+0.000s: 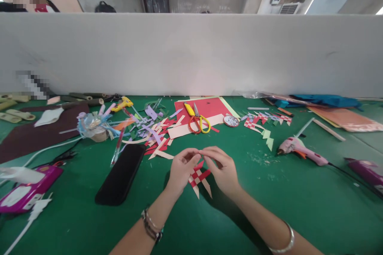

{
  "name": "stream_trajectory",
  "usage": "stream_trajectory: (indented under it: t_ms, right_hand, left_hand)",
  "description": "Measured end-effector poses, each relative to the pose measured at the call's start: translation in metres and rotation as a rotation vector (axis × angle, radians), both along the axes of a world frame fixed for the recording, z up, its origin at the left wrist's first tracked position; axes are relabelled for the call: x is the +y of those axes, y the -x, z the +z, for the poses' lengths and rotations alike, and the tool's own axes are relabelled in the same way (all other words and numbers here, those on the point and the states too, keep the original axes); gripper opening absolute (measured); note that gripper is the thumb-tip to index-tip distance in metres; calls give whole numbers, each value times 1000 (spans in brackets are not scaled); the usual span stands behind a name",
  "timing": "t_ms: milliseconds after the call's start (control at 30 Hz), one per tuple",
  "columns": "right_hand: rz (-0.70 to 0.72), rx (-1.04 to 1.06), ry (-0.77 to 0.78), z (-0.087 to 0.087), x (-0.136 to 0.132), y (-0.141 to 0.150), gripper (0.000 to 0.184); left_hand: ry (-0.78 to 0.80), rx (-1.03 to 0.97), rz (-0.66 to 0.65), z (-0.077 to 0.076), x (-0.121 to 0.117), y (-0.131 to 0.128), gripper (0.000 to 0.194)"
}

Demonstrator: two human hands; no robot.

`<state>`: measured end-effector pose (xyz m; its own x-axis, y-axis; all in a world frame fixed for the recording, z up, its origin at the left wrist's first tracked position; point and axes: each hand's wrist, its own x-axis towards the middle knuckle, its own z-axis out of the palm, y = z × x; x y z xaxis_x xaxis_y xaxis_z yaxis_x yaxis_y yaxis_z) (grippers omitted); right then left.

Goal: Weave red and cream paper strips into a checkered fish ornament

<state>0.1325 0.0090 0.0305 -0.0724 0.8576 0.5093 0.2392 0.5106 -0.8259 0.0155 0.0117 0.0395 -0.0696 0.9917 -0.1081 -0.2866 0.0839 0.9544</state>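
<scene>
A small woven paper piece [197, 177] in red and pale pink strips hangs below my fingertips, its pointed strip ends toward me. My left hand [183, 169] pinches at its upper edge, thumb against fingers. Close beside it, my right hand [220, 167] pinches at the same edge, and the fingertips of both hands meet. Exactly which strip each hand grips is hidden by the fingers. Beyond the hands lie scissors [200, 124] with red and yellow handles and a yellow cutter [189, 109], on red paper [211, 108].
Loose paper strips [155, 133] and a black phone [121, 175] lie to the left. Rightward are finished woven pieces [254, 121], a pink glue gun [302, 151] with its cord and orange sheets [347, 117]. Purple power strips [32, 187] sit at the left. A white partition [191, 53] closes the back.
</scene>
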Motion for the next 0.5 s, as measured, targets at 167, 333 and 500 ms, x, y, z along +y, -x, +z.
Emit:
stream_trajectory:
  t_ms: [167, 333, 500]
  right_hand:
    - [64, 9, 13, 4, -4, 2, 28]
    - [142, 86, 42, 7, -7, 2, 28]
    - [169, 85, 25, 9, -11, 0, 25]
  left_hand:
    - [-83, 50, 60, -2, -1, 4, 18]
    - [-181, 124, 94, -2, -3, 7, 11]
    - [-293, 193, 100, 1, -6, 8, 8]
